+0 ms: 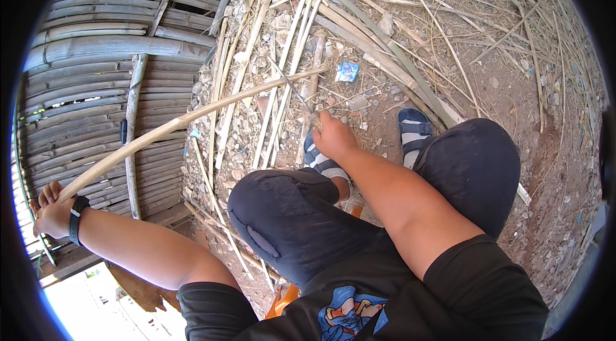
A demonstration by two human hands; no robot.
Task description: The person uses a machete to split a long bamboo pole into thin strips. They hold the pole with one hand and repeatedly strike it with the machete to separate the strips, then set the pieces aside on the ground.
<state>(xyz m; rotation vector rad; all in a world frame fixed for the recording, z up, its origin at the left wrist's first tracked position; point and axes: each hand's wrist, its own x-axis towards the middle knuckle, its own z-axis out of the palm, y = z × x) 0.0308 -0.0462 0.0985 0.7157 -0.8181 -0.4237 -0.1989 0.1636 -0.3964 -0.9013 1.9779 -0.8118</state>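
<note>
At the far left, my left hand (52,212) is wrapped round one end of a long, pale wooden pole (173,124), with a dark band on that wrist. The pole slants away to the right, and its far end comes down near the littered ground ahead of my feet. In front of my knees, my right hand (333,137) is closed on the handle of a knife (300,96). Its narrow blade points forward and left and crosses the pole near its far end. I cannot tell whether blade and pole touch. My fingers hide most of the handle.
A slatted bamboo wall (83,110) stands at the left. Split bamboo strips (285,65) lie ahead, with thicker lengths (385,61) behind them. A small blue packet (347,72) lies on the stony ground. My sandalled feet (416,129) and bent knees are close by.
</note>
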